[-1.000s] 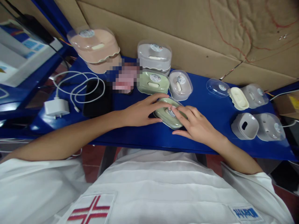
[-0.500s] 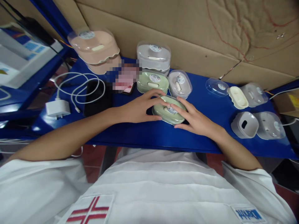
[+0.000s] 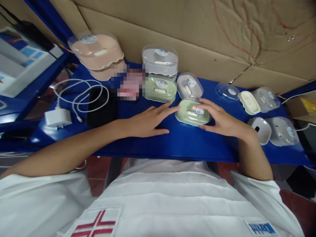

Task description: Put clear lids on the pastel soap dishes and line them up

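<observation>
A green soap box (image 3: pixel 189 116) with a clear lid and a round sticker lies on the blue table in front of me. My right hand (image 3: pixel 221 120) holds its right end, thumb at the near side and fingers over the lid. My left hand (image 3: pixel 148 121) is open to its left, fingers stretched out, one fingertip close to the box's left edge; I cannot tell if it touches. Just behind stand another green soap box (image 3: pixel 160 93) and a grey soap box (image 3: pixel 190 85).
Peach boxes (image 3: pixel 101 51) and grey boxes (image 3: pixel 160 61) are stacked at the back. A white charger (image 3: pixel 58 118) with a coiled cable and a black phone-like slab (image 3: pixel 101 112) lie left. Rightward are a clear lid (image 3: pixel 227 92), a cream tray (image 3: pixel 250 102) and grey box parts (image 3: pixel 283 131).
The green soap box has shifted right and turned slightly, with my right hand on it. My left hand has come off the box and opened out to its left.
</observation>
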`<state>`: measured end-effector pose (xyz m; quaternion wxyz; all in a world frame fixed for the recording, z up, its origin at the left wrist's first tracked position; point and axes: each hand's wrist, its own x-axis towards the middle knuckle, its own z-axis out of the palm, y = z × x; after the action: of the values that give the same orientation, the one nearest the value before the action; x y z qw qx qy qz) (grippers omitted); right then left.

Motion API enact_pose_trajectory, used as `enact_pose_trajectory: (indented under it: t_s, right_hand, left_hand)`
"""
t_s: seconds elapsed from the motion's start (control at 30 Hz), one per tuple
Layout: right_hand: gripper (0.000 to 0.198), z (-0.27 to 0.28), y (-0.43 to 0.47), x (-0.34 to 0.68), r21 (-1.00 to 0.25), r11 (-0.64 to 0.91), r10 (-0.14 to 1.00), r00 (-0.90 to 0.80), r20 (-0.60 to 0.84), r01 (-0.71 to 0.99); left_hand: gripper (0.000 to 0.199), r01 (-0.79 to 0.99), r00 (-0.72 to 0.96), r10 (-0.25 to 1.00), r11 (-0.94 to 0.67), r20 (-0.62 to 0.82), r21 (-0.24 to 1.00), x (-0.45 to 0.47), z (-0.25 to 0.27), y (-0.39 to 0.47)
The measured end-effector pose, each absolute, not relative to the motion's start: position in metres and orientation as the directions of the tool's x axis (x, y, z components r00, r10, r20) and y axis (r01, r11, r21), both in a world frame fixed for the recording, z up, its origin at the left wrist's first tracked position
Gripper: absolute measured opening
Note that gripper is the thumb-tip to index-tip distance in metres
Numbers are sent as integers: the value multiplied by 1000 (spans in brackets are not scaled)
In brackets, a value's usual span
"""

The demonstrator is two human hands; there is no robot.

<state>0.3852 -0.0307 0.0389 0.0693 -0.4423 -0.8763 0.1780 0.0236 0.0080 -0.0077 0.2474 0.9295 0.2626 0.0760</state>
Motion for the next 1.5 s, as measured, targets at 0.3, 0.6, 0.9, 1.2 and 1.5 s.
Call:
enact_pose_trajectory:
  t_s: [0.3,0.6,0.9,1.2,1.5]
  right_hand:
    - [76,24,-14,391,-178,492,871,-484,88,852]
    - [70,13,-23,356,-85,369,905,-337,258,925]
    - [67,4,-14,374,-193,295,936,-241,257,936]
    - [125,-36,25,394,-416,377,923,-296,247,828]
    - [104,-21,35,402,-403,392,917,-314,246,827]
  left_hand:
    - [68,430,884,467,-810,-4,398,23,-3,3]
    - [59,387,905,424,-861,43,330,25,-9,5]
    - [38,632,663,665,-744,344,219,23,5,8]
    - [46,747,499,781,-607,375,271,15,7,19]
    - [49,751,519,762,-623,389,219,18,4,17]
